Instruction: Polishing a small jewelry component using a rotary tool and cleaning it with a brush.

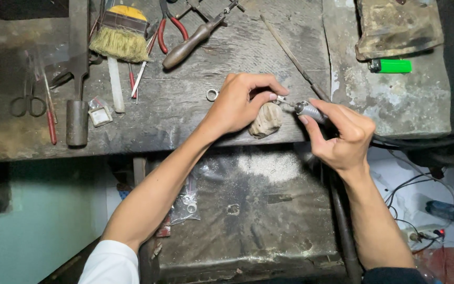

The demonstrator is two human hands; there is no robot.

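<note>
From the head view, the left hand (237,105) rests over the front edge of the worn, dark wooden tabletop (185,115), its grip pinched together on a tiny metal piece (281,99) held between thumb and forefinger; the piece is too small to tell its shape. Just under that hand a pale, worn wooden bench peg (266,120) juts from the tabletop edge, and the piece sits right above it. The right hand (345,137) has its grip clamped round a slim grey rotary handpiece (309,110), whose tip meets the small piece. A dark flexible cable (421,142) runs from the handpiece off to the right.

Near the left hand a small silver ring (212,94) lies on the tabletop. Farther back lie a yellow-handled bristle brush (120,37), red-handled pliers (172,29), a brown wooden-handled saw frame (195,37), a long thin file (290,52) and dark scissors (27,100). A green lighter (391,66) lies on the grey slab (395,100) to the right. Below the tabletop a dusty metal tray (248,221) holds pale filings (269,164).
</note>
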